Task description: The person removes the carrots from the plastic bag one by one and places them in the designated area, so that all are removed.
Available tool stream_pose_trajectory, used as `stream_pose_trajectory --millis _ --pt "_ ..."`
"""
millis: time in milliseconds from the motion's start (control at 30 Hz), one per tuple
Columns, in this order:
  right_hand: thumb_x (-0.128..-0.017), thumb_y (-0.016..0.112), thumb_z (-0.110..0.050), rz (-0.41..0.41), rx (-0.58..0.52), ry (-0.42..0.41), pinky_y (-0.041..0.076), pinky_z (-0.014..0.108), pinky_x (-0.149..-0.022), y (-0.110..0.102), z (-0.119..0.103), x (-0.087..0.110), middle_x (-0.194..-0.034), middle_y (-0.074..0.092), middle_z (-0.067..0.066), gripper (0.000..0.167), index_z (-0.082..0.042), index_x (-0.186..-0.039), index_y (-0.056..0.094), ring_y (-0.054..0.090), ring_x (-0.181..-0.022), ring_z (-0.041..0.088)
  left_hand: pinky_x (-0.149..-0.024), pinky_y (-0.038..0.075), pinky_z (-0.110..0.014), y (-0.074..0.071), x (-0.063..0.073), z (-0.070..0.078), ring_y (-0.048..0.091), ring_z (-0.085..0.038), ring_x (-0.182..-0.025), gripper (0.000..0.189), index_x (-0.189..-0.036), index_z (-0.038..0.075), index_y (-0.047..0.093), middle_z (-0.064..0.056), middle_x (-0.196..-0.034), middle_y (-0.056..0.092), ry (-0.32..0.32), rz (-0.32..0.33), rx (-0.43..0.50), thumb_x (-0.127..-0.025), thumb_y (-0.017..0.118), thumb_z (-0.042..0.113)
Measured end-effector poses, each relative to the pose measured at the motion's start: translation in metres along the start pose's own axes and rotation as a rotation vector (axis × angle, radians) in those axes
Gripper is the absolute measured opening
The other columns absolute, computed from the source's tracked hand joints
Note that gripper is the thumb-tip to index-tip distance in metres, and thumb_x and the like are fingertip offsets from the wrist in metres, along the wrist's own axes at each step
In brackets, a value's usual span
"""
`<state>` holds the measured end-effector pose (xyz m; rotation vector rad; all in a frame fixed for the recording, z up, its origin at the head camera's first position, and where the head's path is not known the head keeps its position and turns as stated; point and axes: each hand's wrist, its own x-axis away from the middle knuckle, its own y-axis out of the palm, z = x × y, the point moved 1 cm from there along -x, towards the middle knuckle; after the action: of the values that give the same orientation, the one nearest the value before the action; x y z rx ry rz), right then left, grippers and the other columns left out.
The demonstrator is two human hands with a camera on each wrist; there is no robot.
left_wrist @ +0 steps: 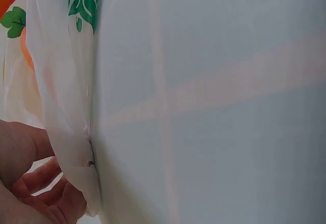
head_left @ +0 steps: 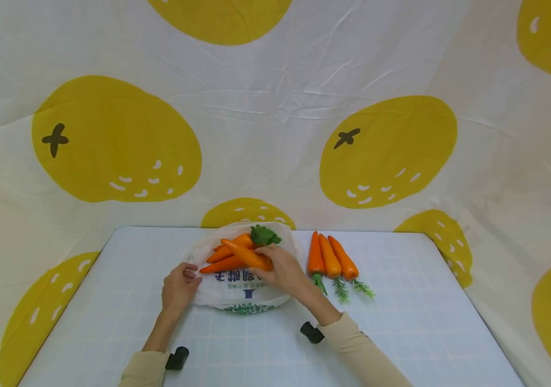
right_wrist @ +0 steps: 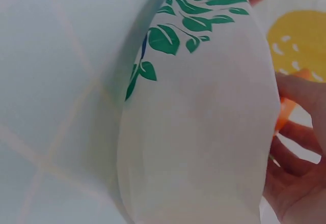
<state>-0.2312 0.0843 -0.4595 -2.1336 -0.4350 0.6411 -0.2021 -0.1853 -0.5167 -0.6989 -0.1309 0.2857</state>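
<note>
As head view shows best, right hand [head_left: 283,270] gripping carrot [head_left: 243,255], left hand's [head_left: 178,287] hold unclear.

— With the bag [head_left: 236,290] taken as the clock's centre, what is found on the tabletop [head_left: 415,328]?
— Three loose carrots [head_left: 329,257] are laid side by side at 3 o'clock, their tips pointed between 11 and 12, their leafy ends towards about 5.
— And in the bag's mouth?
— Bagged carrots [head_left: 229,264] are gathered there, with leaves [head_left: 264,235] at 1 o'clock. Over them, a carrot [head_left: 243,252] is held by the right hand [head_left: 282,269], its tip directed to 10.
— The left hand [head_left: 178,287]?
— It is placed at the bag's edge, between 8 and 9. Behind the tabletop, at 12, a cloth [head_left: 260,150] is hung.
</note>
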Motion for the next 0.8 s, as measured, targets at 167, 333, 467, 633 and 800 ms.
stream_pose_trajectory --millis 167,333,467,633,800 --pt "-0.092 0.079 -0.026 0.055 -0.146 0.043 0.058 0.033 -0.084 -0.009 0.003 -0.003 -0.115 0.068 0.009 0.045 -0.003 -0.129 0.066 0.062 -0.096 0.019 -0.072 0.053 -0.040 0.000 -0.001 0.002 0.065 -0.033 -0.085 0.022 -0.113 -0.002 0.066 -0.018 -0.095 0.068 0.000 0.005 -0.004 -0.092 0.072 0.005" --pt "-0.092 0.079 -0.024 0.097 -0.300 0.104 0.059 0.033 -0.087 -0.019 0.007 -0.006 -0.119 0.069 0.010 0.042 -0.003 -0.127 0.066 0.066 -0.104 0.022 -0.075 0.056 -0.042 0.001 -0.001 0.004 0.064 -0.032 -0.086 0.023 -0.114 -0.003 0.065 -0.019 -0.097 0.067 -0.004 -0.005 0.001 -0.094 0.071 0.005" --pt "-0.090 0.081 -0.023 0.151 -0.386 0.155 0.059 0.030 -0.084 -0.025 0.010 -0.008 -0.115 0.071 0.008 0.040 -0.005 -0.123 0.068 0.068 -0.102 0.022 -0.074 0.056 -0.043 0.000 -0.001 0.003 0.064 -0.031 -0.085 0.023 -0.114 -0.003 0.065 -0.019 -0.097 0.067 -0.005 -0.014 -0.003 -0.094 0.071 0.005" --pt "-0.090 0.082 -0.020 0.233 -0.473 0.203 0.059 0.033 -0.087 -0.033 0.013 -0.008 -0.110 0.072 0.009 0.038 -0.005 -0.122 0.069 0.069 -0.100 0.023 -0.073 0.055 -0.043 0.000 -0.001 0.001 0.065 -0.031 -0.085 0.023 -0.114 -0.003 0.065 -0.018 -0.096 0.067 0.006 -0.022 -0.006 -0.093 0.071 0.005" --pt "-0.090 0.081 -0.024 0.260 -0.574 0.309 0.056 0.036 -0.093 -0.040 0.014 -0.007 -0.112 0.072 0.009 0.041 -0.005 -0.125 0.068 0.068 -0.104 0.023 -0.075 0.055 -0.045 -0.001 0.000 0.000 0.064 -0.032 -0.086 0.023 -0.114 -0.003 0.065 -0.018 -0.096 0.067 0.004 -0.022 -0.012 -0.093 0.071 0.005"
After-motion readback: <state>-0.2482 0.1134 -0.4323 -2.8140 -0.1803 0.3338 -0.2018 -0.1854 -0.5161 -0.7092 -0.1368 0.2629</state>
